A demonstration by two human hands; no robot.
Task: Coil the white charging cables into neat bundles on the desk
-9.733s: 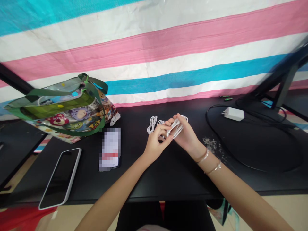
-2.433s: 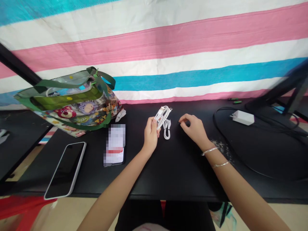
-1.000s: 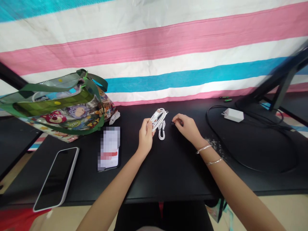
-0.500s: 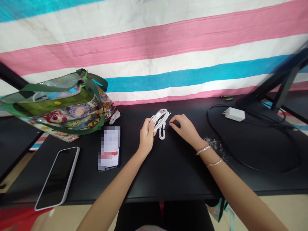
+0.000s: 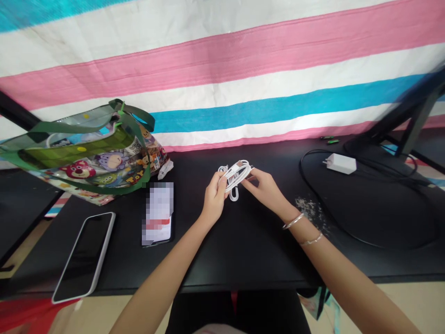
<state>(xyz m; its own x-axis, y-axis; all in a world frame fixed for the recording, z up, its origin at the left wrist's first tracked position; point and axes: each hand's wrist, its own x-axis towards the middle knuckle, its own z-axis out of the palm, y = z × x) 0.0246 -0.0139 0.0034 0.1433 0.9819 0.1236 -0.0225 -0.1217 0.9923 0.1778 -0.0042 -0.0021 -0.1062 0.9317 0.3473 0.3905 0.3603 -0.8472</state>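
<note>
My left hand (image 5: 214, 195) is closed around one side of a coiled white charging cable (image 5: 243, 172), holding it just above the black table. At the coil's far right, the fingers and thumb of my right hand (image 5: 261, 184) close on the cable's edge. Beneath the coil, a second white cable (image 5: 234, 194) lies bundled on the tabletop, partly covered by the coil and my left hand. A silver bangle and a thin bracelet are on my right wrist.
Left of my arms lie a lit phone (image 5: 158, 213) and a dark phone in a white case (image 5: 85, 257). Behind them stands a clear cartoon bag (image 5: 104, 162). A white charger plug (image 5: 341, 163) and black cable (image 5: 323, 213) are at right. Striped sheeting (image 5: 222, 69) hangs behind.
My right hand has moved in to the coil and now grips its right side. The coil has shifted slightly right in my left hand.
</note>
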